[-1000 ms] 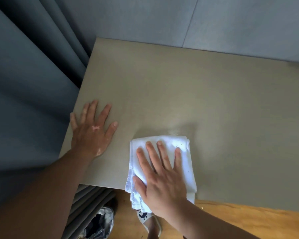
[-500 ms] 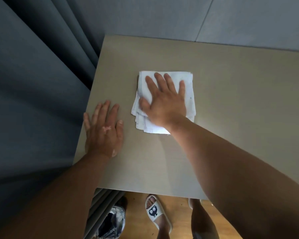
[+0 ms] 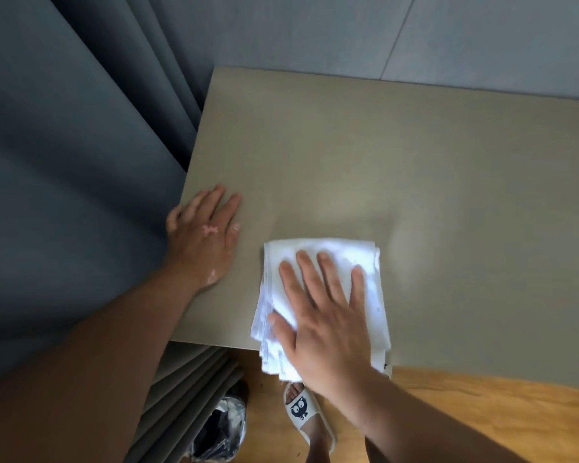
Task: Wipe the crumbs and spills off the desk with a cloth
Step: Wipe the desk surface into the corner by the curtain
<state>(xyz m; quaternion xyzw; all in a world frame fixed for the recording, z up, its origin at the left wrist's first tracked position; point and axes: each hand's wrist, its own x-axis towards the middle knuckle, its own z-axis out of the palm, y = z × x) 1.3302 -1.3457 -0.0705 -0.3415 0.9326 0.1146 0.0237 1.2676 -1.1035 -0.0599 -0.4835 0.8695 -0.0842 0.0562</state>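
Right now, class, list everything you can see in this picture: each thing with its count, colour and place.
desk: one, beige, fills the middle, against the wall
cloth: one, white, folded, on the desk's near edge, partly overhanging it
curtain: one, grey-blue, left of the desk
wall: one, grey panels, behind the desk
floor: one, orange-brown wood, below the near edge
slipper: one, white with a black cartoon face, worn on a foot, on the floor
bag: one, dark with shiny plastic, on the floor by the curtain
left hand: one, flat on the desk's left edge
right hand: one, flat, pressing on the cloth
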